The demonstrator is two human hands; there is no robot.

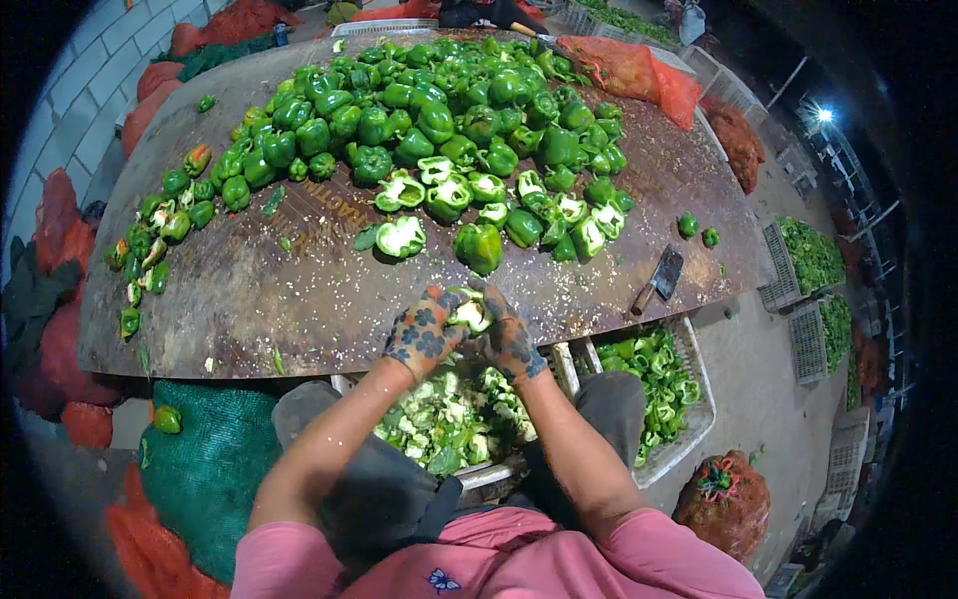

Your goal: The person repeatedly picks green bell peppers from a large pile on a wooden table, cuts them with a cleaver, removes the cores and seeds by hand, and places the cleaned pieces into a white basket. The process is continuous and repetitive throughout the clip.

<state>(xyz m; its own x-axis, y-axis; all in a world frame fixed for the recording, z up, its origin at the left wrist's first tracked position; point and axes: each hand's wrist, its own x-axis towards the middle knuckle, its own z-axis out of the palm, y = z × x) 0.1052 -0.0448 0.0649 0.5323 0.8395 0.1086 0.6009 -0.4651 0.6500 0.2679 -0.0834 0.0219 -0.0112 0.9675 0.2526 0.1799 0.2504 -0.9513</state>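
Both my hands wear flower-patterned gloves and meet at the near edge of the table. Between them is a cut green bell pepper point(471, 312), its pale inside showing. My left hand point(424, 329) grips its left side, and my right hand point(509, 334) closes on its right. Just beyond lies a whole green pepper point(478, 248), with several halved peppers point(401, 237) behind it. A cleaver point(660, 279) with a wooden handle rests on the table to the right. Below my hands stands a crate of pale cores and scraps point(449, 424).
A large heap of green peppers point(429, 110) covers the far middle of the brown tabletop point(299, 319). Reddish peppers point(150, 245) lie at its left. A white crate of cut peppers point(654, 389) stands by my right knee. Full sacks point(205, 479) and more crates point(808, 255) surround the table.
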